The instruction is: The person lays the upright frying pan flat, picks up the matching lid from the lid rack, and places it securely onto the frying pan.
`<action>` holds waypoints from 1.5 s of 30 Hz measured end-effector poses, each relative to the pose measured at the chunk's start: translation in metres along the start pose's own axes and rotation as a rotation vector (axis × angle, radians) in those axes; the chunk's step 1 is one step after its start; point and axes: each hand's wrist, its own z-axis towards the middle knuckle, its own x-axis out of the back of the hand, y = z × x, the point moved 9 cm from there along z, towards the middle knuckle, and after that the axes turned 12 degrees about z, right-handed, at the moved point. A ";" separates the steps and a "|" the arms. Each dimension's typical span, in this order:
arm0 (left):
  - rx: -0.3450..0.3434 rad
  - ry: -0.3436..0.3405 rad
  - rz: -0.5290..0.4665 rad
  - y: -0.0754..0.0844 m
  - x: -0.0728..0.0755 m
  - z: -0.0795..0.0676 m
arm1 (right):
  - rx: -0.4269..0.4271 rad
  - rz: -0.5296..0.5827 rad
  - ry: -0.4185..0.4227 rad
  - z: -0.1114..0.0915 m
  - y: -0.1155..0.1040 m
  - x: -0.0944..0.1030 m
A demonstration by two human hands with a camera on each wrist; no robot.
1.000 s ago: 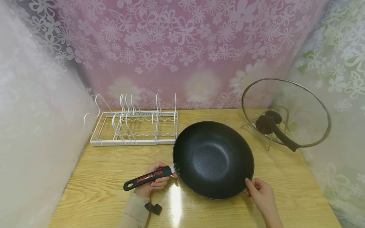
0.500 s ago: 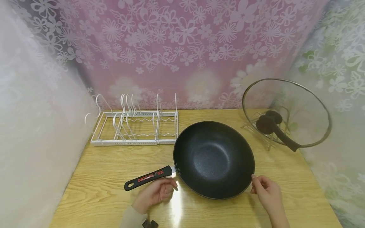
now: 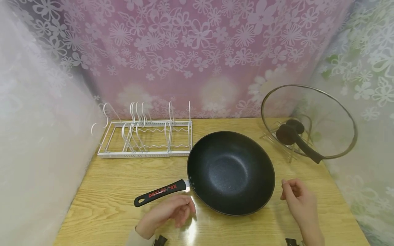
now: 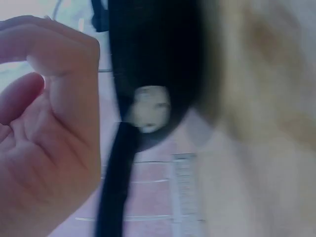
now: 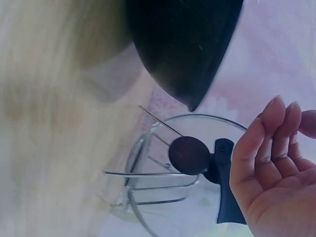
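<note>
A black wok [image 3: 231, 174] sits on the wooden table, its handle [image 3: 160, 193] with red lettering pointing to the left. Just below that handle is my left hand [image 3: 170, 212], fingers loosely bent around nothing. In the left wrist view the same hand [image 4: 49, 113] appears beside the wok's dark handle [image 4: 116, 182], with a gap between them. To the right of the wok, away from its rim, hovers my right hand [image 3: 298, 200]. Its fingers are loosely curled and hold nothing, as the right wrist view of the hand [image 5: 276, 173] also shows.
At the back left stands a white wire rack [image 3: 135, 154] with upright hooped dividers. A glass lid [image 3: 326, 119] with a dark handle [image 3: 307, 148] leans on a small wire stand [image 3: 290, 155] at the back right. Flowered curtains [image 3: 197, 51] enclose the table [image 3: 123, 174].
My left hand has let go of the wok's handle and moved down and slightly right. My right hand has released the rim and drawn away to the right. The wok has stayed put.
</note>
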 end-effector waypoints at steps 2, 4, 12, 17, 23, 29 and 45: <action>-0.021 0.046 0.062 0.016 0.002 0.001 | 0.030 0.002 0.008 0.003 -0.007 0.003; -0.026 0.114 0.136 0.030 0.006 0.002 | 0.061 -0.010 0.021 0.006 -0.012 0.006; 0.051 0.337 0.444 0.073 0.019 0.008 | 0.353 0.005 0.081 0.019 -0.048 0.019; 0.049 0.441 0.539 0.096 0.025 0.015 | 0.531 0.006 0.174 0.029 -0.064 0.033; -0.029 0.547 0.656 0.129 0.028 0.029 | 0.641 -0.019 0.259 0.045 -0.084 0.041; -0.059 0.621 0.794 0.152 0.029 0.049 | 0.708 -0.118 0.265 0.064 -0.091 0.041; -0.216 0.844 1.027 0.191 0.013 0.116 | 0.573 -0.362 0.069 0.115 -0.064 0.036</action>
